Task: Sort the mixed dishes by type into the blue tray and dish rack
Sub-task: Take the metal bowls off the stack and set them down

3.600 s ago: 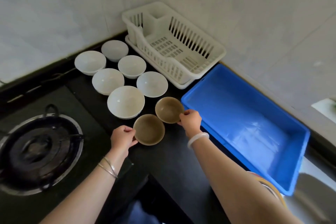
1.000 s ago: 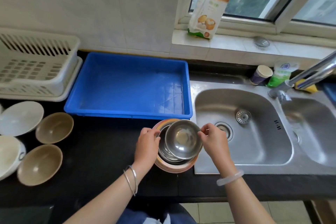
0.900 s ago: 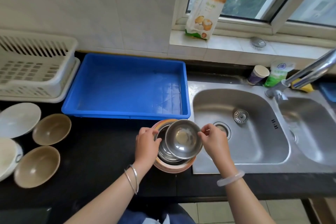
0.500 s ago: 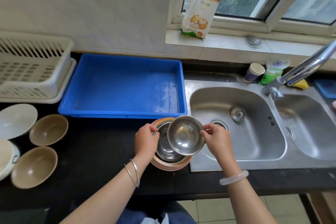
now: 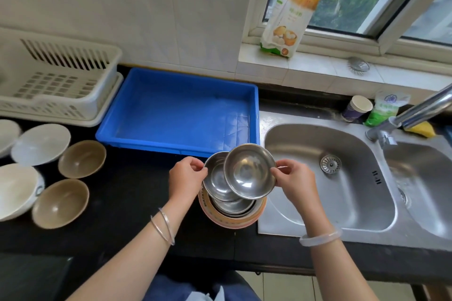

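The right hand (image 5: 292, 182) pinches the rim of a steel bowl (image 5: 249, 171), held tilted above a stack of dishes (image 5: 232, 212) on the black counter (image 5: 117, 215). The left hand (image 5: 187, 178) grips the rim of a second steel bowl (image 5: 216, 178) just under it (both lifted clear of the stack). Behind them lies the blue tray (image 5: 176, 110), with the white dish rack (image 5: 56, 85) at its left. 2 brown bowls (image 5: 82, 159) and white bowls (image 5: 40, 144) sit further left. A steel sink (image 5: 330, 178) is at the right.
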Demonstrator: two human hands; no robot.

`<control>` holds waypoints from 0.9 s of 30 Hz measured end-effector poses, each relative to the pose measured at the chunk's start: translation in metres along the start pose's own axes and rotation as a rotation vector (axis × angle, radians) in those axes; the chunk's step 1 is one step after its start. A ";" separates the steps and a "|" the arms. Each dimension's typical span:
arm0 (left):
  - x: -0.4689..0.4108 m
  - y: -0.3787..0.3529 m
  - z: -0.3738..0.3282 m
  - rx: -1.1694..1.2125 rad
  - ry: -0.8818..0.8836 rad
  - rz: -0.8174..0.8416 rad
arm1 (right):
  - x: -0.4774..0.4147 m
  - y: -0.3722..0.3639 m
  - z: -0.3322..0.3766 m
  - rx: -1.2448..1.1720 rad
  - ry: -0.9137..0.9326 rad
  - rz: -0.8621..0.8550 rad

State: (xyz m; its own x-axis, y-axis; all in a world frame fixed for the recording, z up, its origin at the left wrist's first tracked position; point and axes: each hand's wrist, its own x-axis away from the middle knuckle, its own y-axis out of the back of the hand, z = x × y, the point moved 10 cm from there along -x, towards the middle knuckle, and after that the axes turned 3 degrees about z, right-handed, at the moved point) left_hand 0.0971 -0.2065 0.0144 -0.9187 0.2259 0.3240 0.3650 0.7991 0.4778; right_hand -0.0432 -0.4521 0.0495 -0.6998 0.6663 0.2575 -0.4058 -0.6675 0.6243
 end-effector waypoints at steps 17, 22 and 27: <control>0.042 0.147 0.147 0.427 0.389 -0.400 | -0.025 -0.177 0.082 -0.124 0.004 0.365; 0.053 0.157 0.200 0.509 0.499 -0.450 | -0.017 -0.238 0.098 -0.116 -0.010 0.426; 0.055 0.163 0.232 0.526 0.561 -0.474 | -0.010 -0.280 0.104 -0.106 -0.053 0.447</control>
State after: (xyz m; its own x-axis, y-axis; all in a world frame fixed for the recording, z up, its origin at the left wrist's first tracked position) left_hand 0.0715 0.0654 -0.0792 -0.6960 -0.3873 0.6047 -0.2763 0.9217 0.2722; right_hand 0.1390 -0.2374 -0.0513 -0.7899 0.3193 0.5235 -0.1304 -0.9217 0.3654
